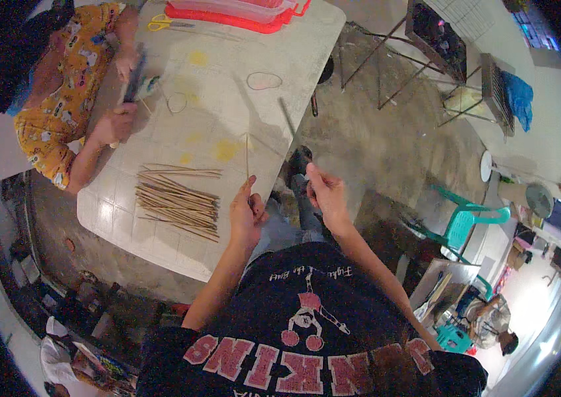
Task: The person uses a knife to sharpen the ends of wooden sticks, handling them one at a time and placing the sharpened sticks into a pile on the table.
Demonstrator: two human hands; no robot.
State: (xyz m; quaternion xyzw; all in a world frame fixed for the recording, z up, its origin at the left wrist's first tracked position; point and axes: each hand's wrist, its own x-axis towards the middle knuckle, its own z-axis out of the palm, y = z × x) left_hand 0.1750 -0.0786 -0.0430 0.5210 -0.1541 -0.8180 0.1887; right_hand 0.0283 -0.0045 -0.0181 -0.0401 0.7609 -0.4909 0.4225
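Observation:
My left hand (247, 214), near the table's right edge, pinches a thin light-brown stick (247, 156) that points away from me over the tabletop. To its right, past the edge, my right hand (329, 196) has thumb and forefinger pressed together. A slim dark strip (287, 116) slants away from those fingertips; it is blurred, and I cannot tell whether it is a blade or a stick. Left of my left hand lies a loose bundle of thin brown sticks (178, 198) on the white table (126, 228).
Across the table's left side, a person in yellow printed clothing (69, 106) holds a blurred dark tool (135, 77). Rubber bands (264, 80), yellow-handled scissors (161, 23) and a red tray (230, 17) lie further off. A green plastic chair (464, 223) stands at right.

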